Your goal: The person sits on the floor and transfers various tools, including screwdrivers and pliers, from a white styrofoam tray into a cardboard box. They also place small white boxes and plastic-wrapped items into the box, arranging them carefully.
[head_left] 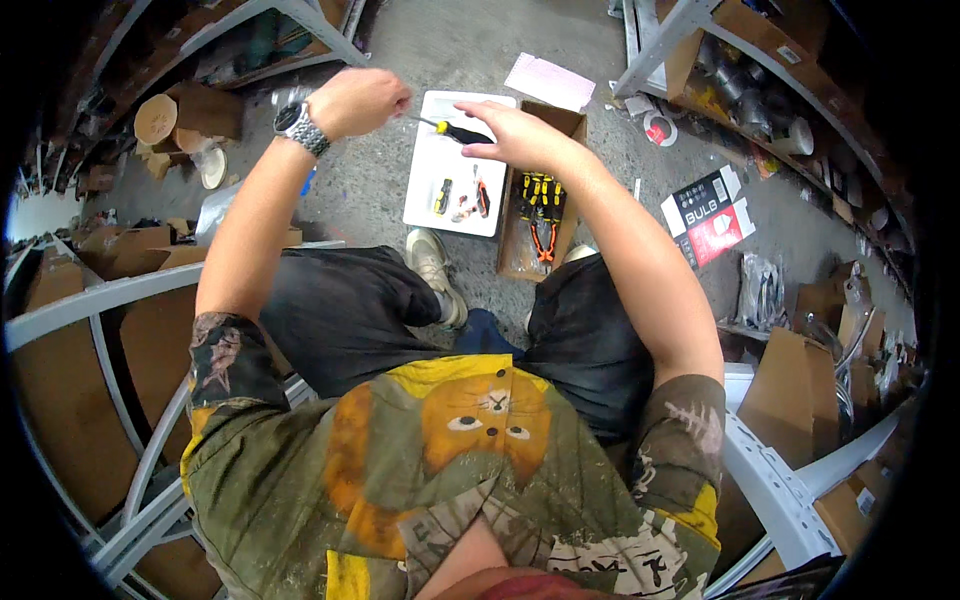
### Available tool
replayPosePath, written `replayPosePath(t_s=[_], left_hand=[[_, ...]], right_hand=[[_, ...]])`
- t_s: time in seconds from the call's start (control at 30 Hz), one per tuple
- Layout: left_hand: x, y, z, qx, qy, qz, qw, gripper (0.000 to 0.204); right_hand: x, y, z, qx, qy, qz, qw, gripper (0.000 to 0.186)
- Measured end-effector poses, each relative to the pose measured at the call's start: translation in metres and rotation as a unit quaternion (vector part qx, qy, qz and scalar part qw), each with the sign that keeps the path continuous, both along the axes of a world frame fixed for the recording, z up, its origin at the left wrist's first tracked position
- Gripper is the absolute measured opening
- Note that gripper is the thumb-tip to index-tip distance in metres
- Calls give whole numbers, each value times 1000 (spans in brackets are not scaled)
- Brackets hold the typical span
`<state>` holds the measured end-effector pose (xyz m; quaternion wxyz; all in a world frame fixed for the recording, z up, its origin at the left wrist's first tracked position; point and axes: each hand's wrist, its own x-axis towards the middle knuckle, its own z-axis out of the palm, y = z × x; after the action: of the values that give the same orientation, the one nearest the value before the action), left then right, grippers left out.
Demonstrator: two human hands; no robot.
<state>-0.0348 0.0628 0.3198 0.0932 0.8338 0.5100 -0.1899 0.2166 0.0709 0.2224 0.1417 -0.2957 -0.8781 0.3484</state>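
A screwdriver with a black and yellow handle is held above a white tray. My left hand, wearing a metal wristwatch, is closed at the thin shaft's end; its fingertips are partly hidden. On the handle side, my right hand has its fingers and thumb stretched apart around the handle, whose end lies near the palm. Inside the tray are a small yellow and black tool, an orange and black tool and small pieces too unclear to name.
Right of the tray, a cardboard box holds several yellow-black tools and orange-handled pliers. A pink sheet and a flattened printed carton lie on the floor. Metal shelving with boxes stands on both sides.
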Motion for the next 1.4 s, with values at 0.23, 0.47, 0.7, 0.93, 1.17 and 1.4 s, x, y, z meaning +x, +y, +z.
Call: replayPosePath(t_s=[0.23, 0.47, 0.7, 0.93, 1.17, 1.4], left_hand=[[64, 6, 51, 256, 39, -151, 954, 12], [87, -5, -30, 426, -350, 84, 830, 60], [131, -48, -99, -186, -723, 333, 577, 47], [141, -33, -94, -8, -738, 300, 605, 65], [133, -29, -80, -5, -623, 290, 727, 75], [114, 4, -103, 67, -607, 386, 691, 65]], right_hand=[[-10, 3, 10, -181, 157, -96, 966, 34], [31, 28, 23, -358, 280, -191, 870, 35], [35, 35, 18, -395, 327, -200, 835, 34], [26, 32, 18, -341, 347, -149, 861, 33], [29, 34, 12, -342, 298, -187, 871, 34], [54, 27, 31, -287, 5, -74, 955, 35]])
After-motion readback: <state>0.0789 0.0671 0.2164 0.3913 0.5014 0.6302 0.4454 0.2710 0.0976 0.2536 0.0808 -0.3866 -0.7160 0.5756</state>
